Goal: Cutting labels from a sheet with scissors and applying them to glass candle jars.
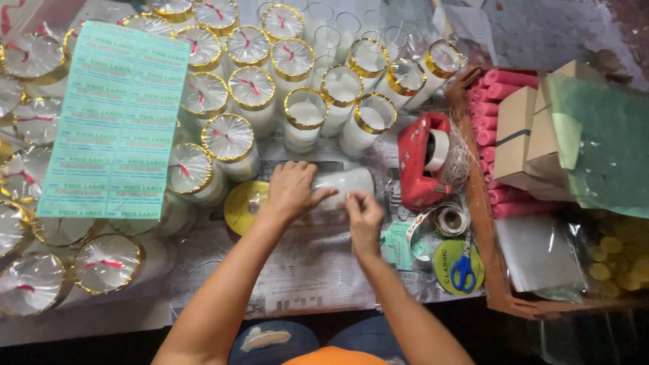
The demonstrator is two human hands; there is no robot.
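Hands met over a white glass candle [348, 182] that lay on its side on the newspaper-covered surface [304, 270]. The left hand [292, 191] was closed over the candle's gold-rimmed end, fingers wrapped across the glass. The right hand [364, 211] pinched its fingertips together against the candle's near side; whether something small sat between them could not be told. A flat yellow disc [243, 205] lay just to the left of the left hand, touching the candle's rim. Beyond both hands stood rows of upright candles [304, 111], many with cellophane tops tied in red. A sheet of pale green labels [115, 122] rested on the candles far to the left of the left hand. To the right of the right hand sat a red tape dispenser [420, 162], and nearer the person, blue-handled scissors [464, 267] lay on a yellow lid. A wooden tray [481, 223] holding pink candles [503, 84] lay further right.
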